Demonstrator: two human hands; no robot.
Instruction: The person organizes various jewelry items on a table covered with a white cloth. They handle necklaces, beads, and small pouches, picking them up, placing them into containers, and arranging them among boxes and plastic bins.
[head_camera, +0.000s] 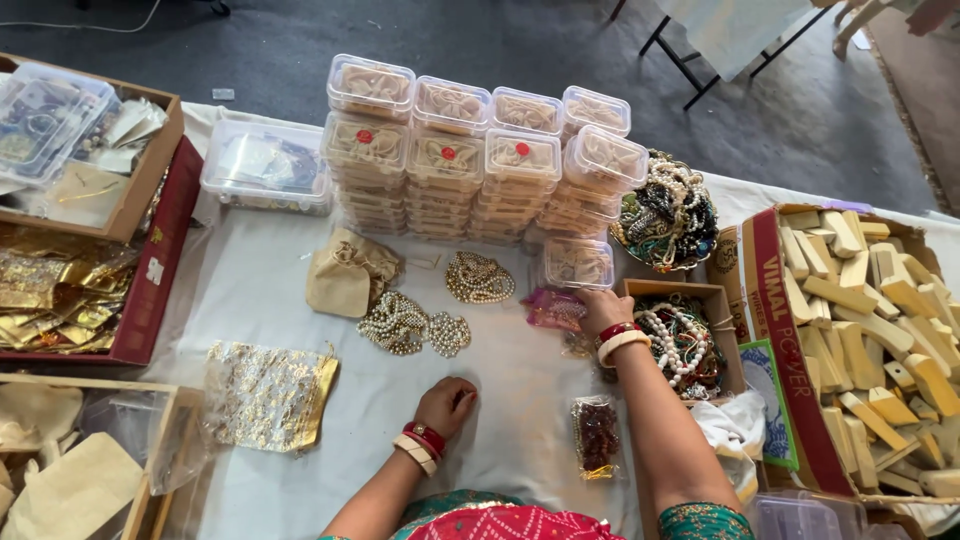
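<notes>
The right hand (603, 308) pinches a pink pouch (553, 308) beside the bead box (683, 342); best to lift gently while the left hand (445, 406), curled empty, steadies the cloth (280, 290).

both forearms reach forward from the bottom edge. the left hand (446, 403) rests in a loose fist, knuckles down, bangles at the wrist. the right hand (603, 309) stretches farther, fingers curled downward, grip hidden.

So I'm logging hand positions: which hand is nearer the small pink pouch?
Right. The right hand rests at the pink pouch, touching its edge. The left hand lies lower on the white cloth, well apart from it.
</notes>
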